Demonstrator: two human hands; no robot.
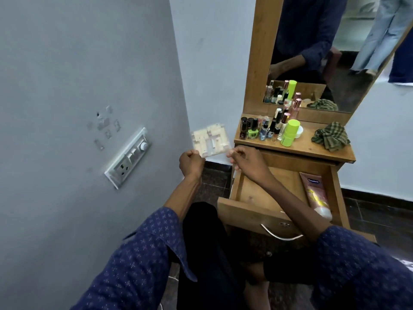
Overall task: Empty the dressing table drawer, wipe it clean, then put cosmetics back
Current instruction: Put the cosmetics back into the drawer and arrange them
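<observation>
The open drawer (257, 195), right of centre, holds only a pink tube (316, 195) along its right side. At mid-frame a clear plastic tray (211, 139) hangs out over the floor, left hand (191, 162) and right hand (244, 158) pinching its lower corners. It looks light, stiff, brittle; edge grips suit it.

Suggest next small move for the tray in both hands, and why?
Probably lower the clear tray, pinched by left hand and right hand, into the open drawer: its left floor looks bare, only a pink tube lies at right.
</observation>
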